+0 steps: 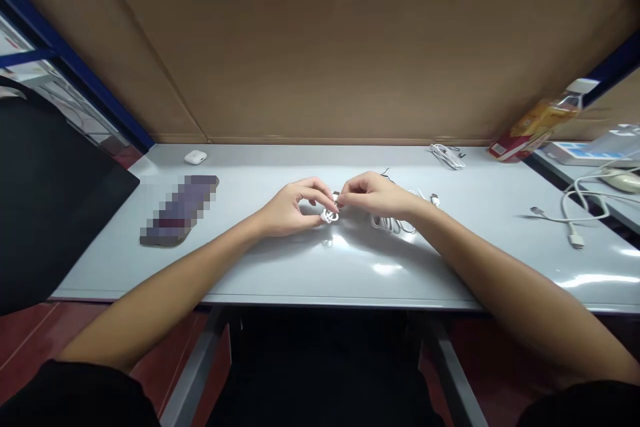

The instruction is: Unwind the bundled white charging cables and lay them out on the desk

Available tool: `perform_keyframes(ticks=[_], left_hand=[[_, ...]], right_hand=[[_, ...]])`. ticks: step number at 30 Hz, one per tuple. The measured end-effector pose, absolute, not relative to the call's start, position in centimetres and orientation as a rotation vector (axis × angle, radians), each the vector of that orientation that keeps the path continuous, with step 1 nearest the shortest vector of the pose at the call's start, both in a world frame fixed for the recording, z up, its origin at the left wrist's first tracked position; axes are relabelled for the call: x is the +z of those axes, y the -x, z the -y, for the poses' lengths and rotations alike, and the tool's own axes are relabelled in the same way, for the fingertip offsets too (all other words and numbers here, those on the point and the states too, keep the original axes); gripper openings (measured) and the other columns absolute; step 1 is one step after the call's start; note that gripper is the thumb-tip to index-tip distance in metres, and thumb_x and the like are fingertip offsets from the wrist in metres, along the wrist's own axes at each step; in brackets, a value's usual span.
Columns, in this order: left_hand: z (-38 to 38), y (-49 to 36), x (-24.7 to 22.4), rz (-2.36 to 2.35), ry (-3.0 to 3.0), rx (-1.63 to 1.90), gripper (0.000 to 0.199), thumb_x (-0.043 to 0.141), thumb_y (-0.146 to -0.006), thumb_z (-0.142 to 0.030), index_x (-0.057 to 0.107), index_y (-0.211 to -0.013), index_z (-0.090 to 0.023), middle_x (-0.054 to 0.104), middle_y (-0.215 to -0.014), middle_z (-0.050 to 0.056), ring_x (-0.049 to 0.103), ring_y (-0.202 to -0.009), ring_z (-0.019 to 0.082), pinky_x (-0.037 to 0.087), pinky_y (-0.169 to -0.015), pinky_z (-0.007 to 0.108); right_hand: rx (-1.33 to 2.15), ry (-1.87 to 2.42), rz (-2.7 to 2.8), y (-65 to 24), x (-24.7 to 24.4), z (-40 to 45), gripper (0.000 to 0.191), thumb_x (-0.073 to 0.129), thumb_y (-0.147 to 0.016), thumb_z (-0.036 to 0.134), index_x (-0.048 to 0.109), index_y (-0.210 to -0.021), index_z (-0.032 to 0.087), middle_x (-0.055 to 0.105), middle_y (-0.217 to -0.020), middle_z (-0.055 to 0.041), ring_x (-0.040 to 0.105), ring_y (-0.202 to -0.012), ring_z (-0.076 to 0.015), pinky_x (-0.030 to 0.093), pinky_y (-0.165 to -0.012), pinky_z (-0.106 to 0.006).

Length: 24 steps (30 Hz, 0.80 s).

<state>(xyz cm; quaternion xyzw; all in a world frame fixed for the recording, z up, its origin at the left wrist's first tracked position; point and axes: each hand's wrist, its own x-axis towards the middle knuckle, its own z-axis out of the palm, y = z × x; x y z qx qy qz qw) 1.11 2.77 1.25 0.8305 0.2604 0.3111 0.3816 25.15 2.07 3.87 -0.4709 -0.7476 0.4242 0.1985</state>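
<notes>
A small coiled white charging cable [329, 215] is held just above the grey table, between the thumb and fingers of my left hand [295, 205]. Closed in a pinch, my right hand [373, 195] meets the top of the same coil by its plug; the exact part between these fingertips is hidden. Under and beside my right wrist lies a second white cable [393, 223] in loose loops, partly covered by the hand. Its USB plug [435, 199] points out to the right. A thin black tie [386, 174] shows behind my right hand.
A phone [183, 208], blurred out, and a white earbud case [195, 157] lie at left. Another bundled cable [447, 156] sits at the back right, near a drink bottle [543, 123]. A loose white cable [565, 217] trails over the right side. A dark chair back [55, 200] stands left.
</notes>
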Motion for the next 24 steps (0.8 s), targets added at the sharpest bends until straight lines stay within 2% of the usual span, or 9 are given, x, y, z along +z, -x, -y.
perform_keyframes(ticks=[5, 10, 13, 16, 19, 24], left_hand=[[-2.6, -1.3, 0.6, -0.647, -2.15, 0.738, 0.017, 0.072, -0.086, -0.023, 0.082, -0.099, -0.026, 0.062, -0.114, 0.008, 0.065, -0.107, 0.022, 0.056, -0.098, 0.041], [-2.3, -1.5, 0.5, -0.656, -2.167, 0.803, 0.046, 0.071, -0.077, -0.014, 0.071, -0.121, -0.028, 0.058, -0.127, 0.008, 0.062, -0.114, 0.023, 0.056, -0.099, 0.039], [-2.5, -1.6, 0.5, -0.709, -1.995, 0.93, 0.043, 0.073, -0.08, -0.021, 0.063, -0.121, -0.024, 0.063, -0.121, 0.009, 0.065, -0.108, 0.022, 0.057, -0.093, 0.037], [-2.9, -1.8, 0.4, -0.798, -1.863, 0.964, 0.03, 0.074, -0.087, -0.035, 0.065, -0.112, -0.02, 0.07, -0.11, 0.008, 0.069, -0.098, 0.02, 0.057, -0.086, 0.034], [-3.2, -1.9, 0.3, -0.862, -1.78, 0.922, 0.033, 0.078, -0.086, -0.044, 0.07, -0.103, -0.017, 0.075, -0.102, 0.009, 0.072, -0.093, 0.022, 0.058, -0.085, 0.036], [-3.3, -1.8, 0.2, -0.846, -1.68, 0.876, 0.036, 0.082, -0.083, -0.047, 0.072, -0.098, -0.016, 0.079, -0.096, 0.009, 0.075, -0.092, 0.023, 0.058, -0.088, 0.039]], right_hand=[[0.956, 1.3, 2.183, -24.9, 3.9, -1.7, 0.026, 0.059, -0.09, 0.038, 0.068, -0.074, 0.02, 0.052, -0.063, 0.0021, 0.042, -0.057, -0.0124, 0.029, -0.053, -0.028], [0.907, 1.237, 2.106, -24.6, 3.3, -1.9, 0.024, 0.059, -0.09, 0.038, 0.066, -0.077, 0.019, 0.057, -0.065, 0.0013, 0.046, -0.06, -0.0132, 0.032, -0.057, -0.028], [0.942, 1.193, 2.016, -24.6, 3.2, -2.1, 0.027, 0.06, -0.091, 0.044, 0.07, -0.084, 0.019, 0.06, -0.069, 0.0005, 0.048, -0.062, -0.014, 0.034, -0.058, -0.029], [0.985, 1.167, 1.976, -24.5, 3.4, -2.1, 0.028, 0.062, -0.091, 0.046, 0.071, -0.086, 0.02, 0.063, -0.075, -0.0013, 0.051, -0.066, -0.0153, 0.037, -0.061, -0.029], [1.023, 1.17, 1.95, -24.4, 3.4, -2.0, 0.029, 0.063, -0.09, 0.047, 0.072, -0.085, 0.019, 0.064, -0.076, -0.002, 0.052, -0.068, -0.0159, 0.039, -0.062, -0.03], [1.07, 1.223, 1.941, -24.4, 3.4, -1.9, 0.032, 0.066, -0.089, 0.051, 0.07, -0.082, 0.02, 0.061, -0.071, -0.0004, 0.051, -0.063, -0.0147, 0.038, -0.058, -0.029]])
